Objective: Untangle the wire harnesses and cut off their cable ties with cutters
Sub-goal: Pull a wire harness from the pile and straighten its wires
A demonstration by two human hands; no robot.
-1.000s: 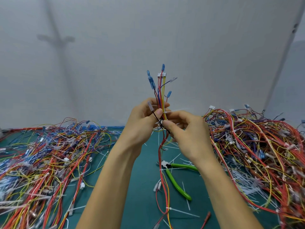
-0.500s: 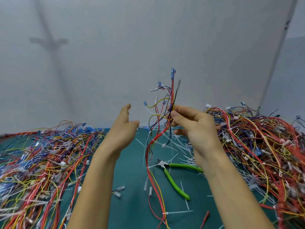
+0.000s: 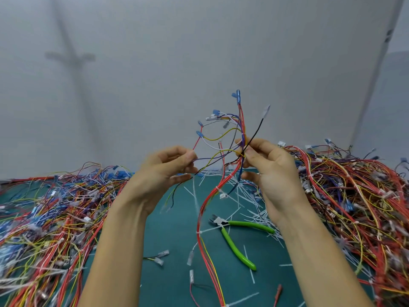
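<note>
While both arms are raised over the table, the right hand (image 3: 272, 171) pinches the wire harness (image 3: 221, 189) between thumb and forefinger where its wires fan out; the other fingers curl loosely below. The left hand (image 3: 163, 173) has its fingers curled and pinches a couple of thin strands pulled sideways from that same bundle. The harness's blue-tipped ends stick up above the hands. Its red wires hang down onto the green mat (image 3: 172, 235) and trail to the near edge. A white cable tie (image 3: 218, 189) sits on the red run just below the right hand.

The cutters (image 3: 234, 235), green-handled, lie on the mat with handles spread, just right of the hanging red wires. No hand touches them.

White cut tie offcuts (image 3: 250, 209) litter the mat's middle and far side. A tangled left pile (image 3: 44, 213) and a taller right pile (image 3: 354, 196) of multicoloured wires flank the work area. A few loose terminals (image 3: 161, 257) lie near the left forearm.

The plain grey wall (image 3: 199, 52) behind carries a blurred cross-shaped shadow (image 3: 70, 58) at upper left. A slanted panel edge (image 3: 376, 63) shows at right.
</note>
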